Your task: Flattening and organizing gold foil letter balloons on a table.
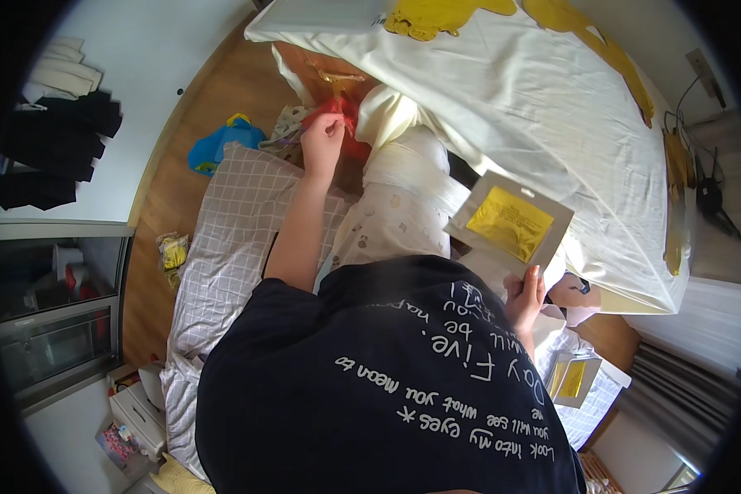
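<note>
My right hand [525,298] grips the lower edge of a flat grey package [484,188] with a hang hole and a shiny gold panel. The package is tilted over my lap. My left hand [324,142] is reached out to the left, its fingers pinched together just in front of a crumpled red plastic bag [356,142]. What those fingers hold, if anything, is too small to make out. Gold foil [335,76] lies beyond that hand. A similar grey package with a gold panel [574,380] lies to the right, behind my right hand.
A table with a white cloth [543,99] stands ahead, with flat gold foil pieces [436,18] on it. Grid-patterned bedding [230,222] spreads on the left. A blue bag [222,146] and a yellow packet [173,250] are on the wooden floor.
</note>
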### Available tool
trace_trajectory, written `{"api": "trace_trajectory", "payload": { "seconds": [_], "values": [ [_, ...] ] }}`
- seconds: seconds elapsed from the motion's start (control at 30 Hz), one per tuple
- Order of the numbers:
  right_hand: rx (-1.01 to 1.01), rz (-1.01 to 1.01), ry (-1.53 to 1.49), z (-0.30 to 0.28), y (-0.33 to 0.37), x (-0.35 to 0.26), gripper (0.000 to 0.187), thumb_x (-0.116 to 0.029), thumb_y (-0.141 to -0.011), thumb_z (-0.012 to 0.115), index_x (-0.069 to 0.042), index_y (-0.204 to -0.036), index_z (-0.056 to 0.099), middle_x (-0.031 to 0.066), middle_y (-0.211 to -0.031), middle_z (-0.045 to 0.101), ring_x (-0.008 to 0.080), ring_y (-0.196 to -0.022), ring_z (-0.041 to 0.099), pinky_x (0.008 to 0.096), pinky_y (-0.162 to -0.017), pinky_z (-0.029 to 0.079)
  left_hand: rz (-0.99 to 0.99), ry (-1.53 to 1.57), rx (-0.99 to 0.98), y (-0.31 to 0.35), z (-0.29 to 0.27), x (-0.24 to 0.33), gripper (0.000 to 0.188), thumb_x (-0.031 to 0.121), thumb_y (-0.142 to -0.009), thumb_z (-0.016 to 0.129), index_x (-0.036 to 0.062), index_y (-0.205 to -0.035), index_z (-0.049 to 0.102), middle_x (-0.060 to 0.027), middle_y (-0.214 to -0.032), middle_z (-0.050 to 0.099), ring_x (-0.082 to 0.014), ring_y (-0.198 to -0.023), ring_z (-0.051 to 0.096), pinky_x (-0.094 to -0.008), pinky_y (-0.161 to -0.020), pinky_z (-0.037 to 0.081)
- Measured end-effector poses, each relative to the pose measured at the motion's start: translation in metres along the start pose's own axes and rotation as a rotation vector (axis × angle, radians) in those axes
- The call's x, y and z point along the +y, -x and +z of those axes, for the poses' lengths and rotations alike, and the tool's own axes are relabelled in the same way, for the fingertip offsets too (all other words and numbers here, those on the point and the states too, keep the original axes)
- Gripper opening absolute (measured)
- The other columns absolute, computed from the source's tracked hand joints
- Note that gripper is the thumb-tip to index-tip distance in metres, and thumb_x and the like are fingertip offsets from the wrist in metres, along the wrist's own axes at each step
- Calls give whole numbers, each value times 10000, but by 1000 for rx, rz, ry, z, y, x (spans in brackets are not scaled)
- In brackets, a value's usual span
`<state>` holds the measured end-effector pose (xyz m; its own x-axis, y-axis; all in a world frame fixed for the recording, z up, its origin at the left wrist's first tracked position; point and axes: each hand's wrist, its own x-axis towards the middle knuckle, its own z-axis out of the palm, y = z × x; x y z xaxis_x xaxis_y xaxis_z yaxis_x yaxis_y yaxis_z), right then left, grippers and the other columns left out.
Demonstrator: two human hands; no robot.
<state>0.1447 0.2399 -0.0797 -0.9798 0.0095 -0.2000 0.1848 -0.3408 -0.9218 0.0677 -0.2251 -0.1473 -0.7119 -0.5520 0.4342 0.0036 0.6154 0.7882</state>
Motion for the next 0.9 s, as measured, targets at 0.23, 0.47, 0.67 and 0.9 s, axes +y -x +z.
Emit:
{"api": "trace_trajectory", "payload": {
  "seconds": [0.23,0.47,0.67,0.9],
  "values": [
    [69,88,29,-2,3,8,329,-293,-1077,506,-144,-788,457,-54,-625,378,82,-521,289,272,-534,274,82,30,228,-16,30,-19,144,110,-912,705,26,-1028,694,-125,-954,740,-235,-832,723,-324,-763,561],
    [60,151,-40,-14,6,18,337,-309,-1074,514,-139,-789,455,-30,-616,400,104,-545,341,287,-558,321,221,-242,178,-16,41,-48,111,98,-880,701,58,-982,685,-129,-927,714,-325,-836,682,-411,-746,554],
    [57,154,-91,-14,-5,17,349,-307,-1074,512,-131,-777,456,-9,-605,417,116,-548,351,290,-562,323,201,-403,7,-8,36,-51,118,105,-869,707,71,-976,672,-145,-913,700,-343,-872,669,-432,-763,544],
    [59,195,-99,-15,-12,18,353,-297,-1081,496,-129,-772,454,-7,-601,416,122,-558,359,291,-569,322,135,-367,-137,-20,29,-44,132,159,-905,672,66,-999,668,-149,-927,702,-363,-902,665,-454,-778,540]
  ]
}}
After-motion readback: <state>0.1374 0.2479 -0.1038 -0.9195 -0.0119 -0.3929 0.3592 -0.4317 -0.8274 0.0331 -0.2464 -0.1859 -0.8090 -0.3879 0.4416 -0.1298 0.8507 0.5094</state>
